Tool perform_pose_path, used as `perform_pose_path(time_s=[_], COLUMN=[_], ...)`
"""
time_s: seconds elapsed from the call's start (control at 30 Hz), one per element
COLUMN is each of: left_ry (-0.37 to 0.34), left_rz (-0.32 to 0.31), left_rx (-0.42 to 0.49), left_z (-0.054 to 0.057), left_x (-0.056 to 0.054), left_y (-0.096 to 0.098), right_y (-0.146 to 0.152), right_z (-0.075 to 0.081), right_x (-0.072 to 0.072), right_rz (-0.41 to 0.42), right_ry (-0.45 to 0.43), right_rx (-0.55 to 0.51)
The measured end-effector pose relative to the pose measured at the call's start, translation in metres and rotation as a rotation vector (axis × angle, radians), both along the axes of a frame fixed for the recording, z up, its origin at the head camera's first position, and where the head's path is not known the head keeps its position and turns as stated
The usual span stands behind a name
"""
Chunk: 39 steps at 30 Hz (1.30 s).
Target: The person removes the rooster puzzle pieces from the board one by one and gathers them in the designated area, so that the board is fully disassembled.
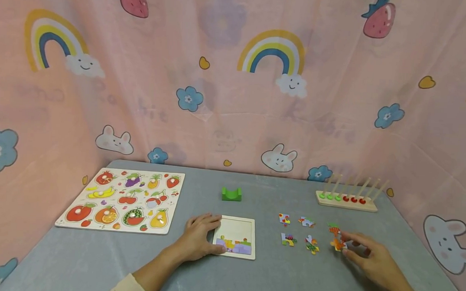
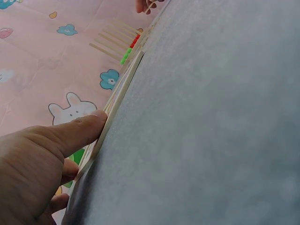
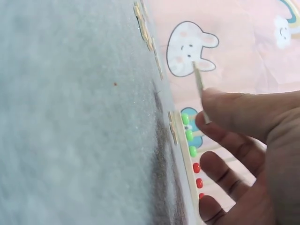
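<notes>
My left hand (image 1: 200,237) holds the left side of a square wooden jigsaw tray (image 1: 254,237), thumb (image 2: 82,131) along its rim and fingers towards its far corner. Purple and yellow pieces (image 1: 238,248) fill the tray's lower part; bare wood shows above. On the right, my right hand (image 1: 372,258) pinches an orange jigsaw piece (image 1: 336,244) between thumb and index finger. In the right wrist view this piece (image 3: 200,89) is seen edge-on, tilted up off the table, the other fingers loosely bent. Just beyond it lies another orange and green piece (image 1: 334,228).
Between tray and right hand lie several loose jigsaw pieces (image 1: 288,240). A fruit peg puzzle board (image 1: 137,202) is at the left, a green curved block (image 1: 231,194) behind the tray. A wooden bead rack (image 1: 345,201) with upright pegs stands at the back right, before a pink curtain (image 1: 218,132).
</notes>
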<state>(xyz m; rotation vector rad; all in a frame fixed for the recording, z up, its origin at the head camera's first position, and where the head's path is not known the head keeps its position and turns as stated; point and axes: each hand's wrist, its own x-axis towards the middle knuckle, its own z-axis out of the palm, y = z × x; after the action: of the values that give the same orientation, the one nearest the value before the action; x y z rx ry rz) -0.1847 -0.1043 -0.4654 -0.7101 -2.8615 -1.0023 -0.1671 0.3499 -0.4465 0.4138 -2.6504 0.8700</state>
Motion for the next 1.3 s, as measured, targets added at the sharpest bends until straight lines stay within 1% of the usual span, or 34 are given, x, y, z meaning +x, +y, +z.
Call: perform_pose_path(time_s=[0.17, 0.23, 0.43, 0.63, 0.73, 0.83, 0.93, 1.17, 1.3], left_ry=[0.004, 0.008, 0.015, 0.01, 0.013, 0.016, 0.019, 0.017, 0.02], left_rz=[-0.001, 0.0, 0.001, -0.003, -0.003, -0.004, -0.005, -0.006, -0.007], left_rx=[-0.003, -0.006, -0.006, -0.002, 0.001, 0.007, 0.014, 0.012, 0.004], left_z=[0.001, 0.001, 0.002, 0.002, 0.001, 0.0, -0.001, -0.001, -0.001], left_x=[0.0, -0.001, 0.0, 0.0, 0.001, 0.0, 0.001, 0.001, 0.002], left_y=[-0.001, -0.002, -0.002, -0.004, -0.004, -0.003, -0.002, 0.0, -0.001], right_y=[-0.001, 0.0, -0.002, -0.003, -0.003, 0.0, 0.002, -0.003, -0.009], right_z=[-0.006, -0.008, -0.012, -0.015, -0.015, -0.012, -0.005, 0.017, 0.028], right_x=[-0.004, -0.005, -0.006, -0.007, -0.007, -0.006, -0.004, 0.002, 0.005], right_rz=[0.0, -0.005, -0.04, -0.063, -0.078, -0.063, -0.052, -0.03, -0.005], right_ry=[-0.075, -0.087, -0.066, -0.074, -0.064, -0.043, -0.029, -0.02, -0.023], right_rx=[0.018, 0.03, 0.067, 0.065, 0.071, 0.033, 0.0, 0.002, -0.016])
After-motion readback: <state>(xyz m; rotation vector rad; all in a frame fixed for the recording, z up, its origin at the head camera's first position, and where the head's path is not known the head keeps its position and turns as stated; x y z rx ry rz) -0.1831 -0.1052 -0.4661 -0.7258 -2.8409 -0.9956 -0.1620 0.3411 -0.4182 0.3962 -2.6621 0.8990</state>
